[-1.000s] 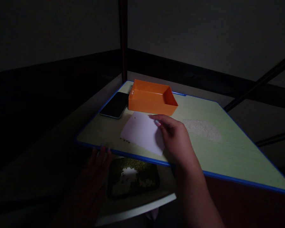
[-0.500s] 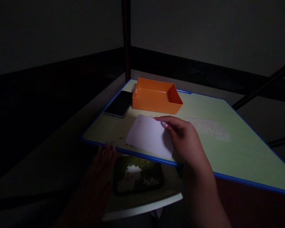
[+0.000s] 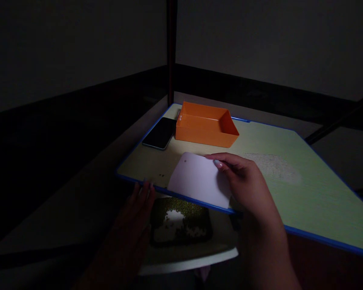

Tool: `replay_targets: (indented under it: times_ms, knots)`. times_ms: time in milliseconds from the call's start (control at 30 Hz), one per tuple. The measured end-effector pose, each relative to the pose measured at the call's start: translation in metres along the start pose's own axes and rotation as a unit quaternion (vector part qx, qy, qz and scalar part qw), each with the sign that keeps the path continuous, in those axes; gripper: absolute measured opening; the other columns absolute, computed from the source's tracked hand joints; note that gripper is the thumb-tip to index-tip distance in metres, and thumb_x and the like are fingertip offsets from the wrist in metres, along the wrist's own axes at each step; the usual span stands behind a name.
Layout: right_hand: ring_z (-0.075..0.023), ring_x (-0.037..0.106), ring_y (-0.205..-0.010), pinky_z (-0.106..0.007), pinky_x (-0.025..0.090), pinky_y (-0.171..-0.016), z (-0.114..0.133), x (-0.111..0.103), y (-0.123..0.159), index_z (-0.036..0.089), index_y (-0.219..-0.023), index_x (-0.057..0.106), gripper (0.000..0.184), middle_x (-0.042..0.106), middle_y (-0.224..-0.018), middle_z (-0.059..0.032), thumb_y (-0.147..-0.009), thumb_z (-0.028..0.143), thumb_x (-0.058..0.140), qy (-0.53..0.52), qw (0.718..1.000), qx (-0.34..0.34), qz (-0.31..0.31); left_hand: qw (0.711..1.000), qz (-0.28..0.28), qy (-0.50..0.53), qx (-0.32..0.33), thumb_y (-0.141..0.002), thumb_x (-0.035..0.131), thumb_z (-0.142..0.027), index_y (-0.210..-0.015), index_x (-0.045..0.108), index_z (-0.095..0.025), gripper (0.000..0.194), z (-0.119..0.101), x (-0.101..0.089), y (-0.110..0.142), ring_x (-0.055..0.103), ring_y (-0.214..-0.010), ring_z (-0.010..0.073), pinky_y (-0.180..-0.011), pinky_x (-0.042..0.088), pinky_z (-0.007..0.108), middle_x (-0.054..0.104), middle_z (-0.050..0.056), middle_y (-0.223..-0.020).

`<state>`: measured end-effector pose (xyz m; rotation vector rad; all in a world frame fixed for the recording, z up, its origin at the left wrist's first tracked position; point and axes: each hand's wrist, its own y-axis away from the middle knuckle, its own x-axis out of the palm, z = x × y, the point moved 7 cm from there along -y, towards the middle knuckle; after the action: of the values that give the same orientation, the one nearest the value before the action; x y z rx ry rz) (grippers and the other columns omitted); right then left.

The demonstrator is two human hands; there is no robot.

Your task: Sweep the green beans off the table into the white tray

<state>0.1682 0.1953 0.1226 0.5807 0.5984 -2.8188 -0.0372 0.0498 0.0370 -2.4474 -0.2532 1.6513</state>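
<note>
My right hand (image 3: 245, 177) pinches the top right of a white card (image 3: 201, 177) between thumb and fingers. The card leans low over the tabletop, its lower edge at the blue rim, and one small dark speck shows on it. My left hand (image 3: 137, 211) is in shadow, its fingers stretched out at the table's near edge with nothing visible in them. Below that edge lies a dark tray (image 3: 181, 243) with small green beans (image 3: 192, 209) spread over part of its pale bottom. A couple of tiny dark bits (image 3: 161, 175) lie on the table left of the card.
An orange open box (image 3: 205, 135) stands at the back of the pale green table (image 3: 314, 201). Left of it lies a black phone (image 3: 160, 133). A greyish worn patch (image 3: 275, 167) marks the tabletop. The tray rests on a lower white-edged surface (image 3: 199, 261).
My right hand has drawn the card slightly toward the near edge, down to the blue rim. Bits that lay by its lower edge no longer show. The view has shifted a little left.
</note>
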Motion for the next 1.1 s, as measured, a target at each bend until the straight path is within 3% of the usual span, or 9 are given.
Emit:
replay_targets:
  times_ms: [133, 367, 533, 700, 1100]
  knots:
    - [-0.0172, 0.071, -0.094, -0.035, 0.052, -0.088, 0.005, 0.001, -0.002, 0.026, -0.097, 0.076, 0.025, 0.079, -0.101, -0.0007, -0.087, 0.017, 0.055, -0.004, 1.0, -0.003, 0.011, 1.0, -0.01, -0.008, 0.022, -0.094, 0.031, -0.019, -0.15, 0.004, -0.031, 0.064, 0.005, 0.003, 0.0, 0.01, -0.151, 0.021, -0.119, 0.029, 0.047, 0.014, 0.001, -0.164]
    - [-0.0207, 0.07, -0.094, -0.036, 0.05, -0.086, 0.022, 0.007, -0.022, 0.019, -0.096, 0.075, 0.025, 0.078, -0.099, -0.0067, -0.084, 0.012, 0.054, 0.023, 0.997, -0.036, -0.061, 0.998, -0.013, -0.021, 0.056, -0.093, 0.033, -0.02, -0.151, 0.002, -0.027, 0.066, 0.012, 0.008, 0.001, 0.009, -0.151, 0.0207, -0.119, 0.028, 0.043, 0.01, 0.003, -0.165]
    - [-0.0206, 0.068, -0.087, -0.034, 0.048, -0.082, 0.025, 0.033, -0.049, 0.017, -0.09, 0.074, 0.025, 0.076, -0.091, -0.0069, -0.081, 0.007, 0.053, 0.023, 0.998, -0.039, -0.035, 0.998, -0.03, -0.017, 0.055, -0.092, 0.034, -0.02, -0.151, -0.001, -0.026, 0.068, 0.013, 0.007, 0.003, 0.007, -0.15, 0.0235, -0.118, 0.03, 0.044, 0.003, 0.005, -0.165]
    - [-0.0198, 0.066, -0.086, -0.033, 0.046, -0.084, 0.014, 0.052, -0.062, 0.019, -0.085, 0.073, 0.023, 0.075, -0.087, -0.0046, -0.08, 0.009, 0.053, -0.02, 1.0, -0.019, 0.006, 0.998, -0.033, -0.013, 0.051, -0.092, 0.032, -0.02, -0.151, 0.0, -0.024, 0.067, 0.014, 0.007, 0.001, 0.006, -0.151, 0.0243, -0.118, 0.03, 0.046, 0.008, 0.006, -0.165]
    - [-0.016, 0.066, -0.076, -0.03, 0.047, -0.074, 0.004, 0.055, -0.053, 0.019, -0.078, 0.073, 0.021, 0.077, -0.083, -0.0033, -0.075, 0.011, 0.054, -0.073, 0.994, 0.009, 0.079, 0.998, -0.044, -0.008, 0.051, -0.092, 0.033, -0.024, -0.151, 0.0, -0.025, 0.067, 0.018, 0.011, 0.002, 0.008, -0.151, 0.0259, -0.118, 0.031, 0.048, 0.006, 0.006, -0.165]
